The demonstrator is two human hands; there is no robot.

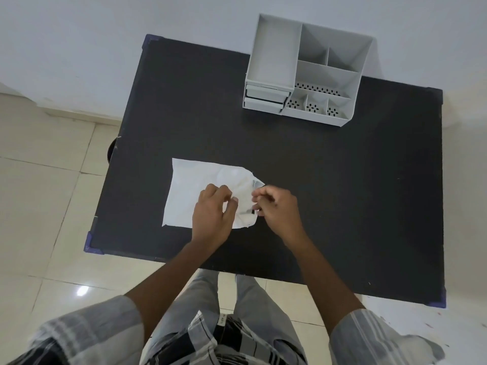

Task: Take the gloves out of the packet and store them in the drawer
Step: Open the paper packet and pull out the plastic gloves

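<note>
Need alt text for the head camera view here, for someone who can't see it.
Seen from above, a person's left hand and right hand pinch the right end of a white packet lying on a black table. A grey desk organiser with two closed drawers stands at the table's far edge.

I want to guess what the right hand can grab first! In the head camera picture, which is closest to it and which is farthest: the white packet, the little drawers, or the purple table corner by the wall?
From the right hand:
1. White packet, touching its fingers.
2. Little drawers, farther back in the organizer.
3. Purple table corner, far back left.
</note>
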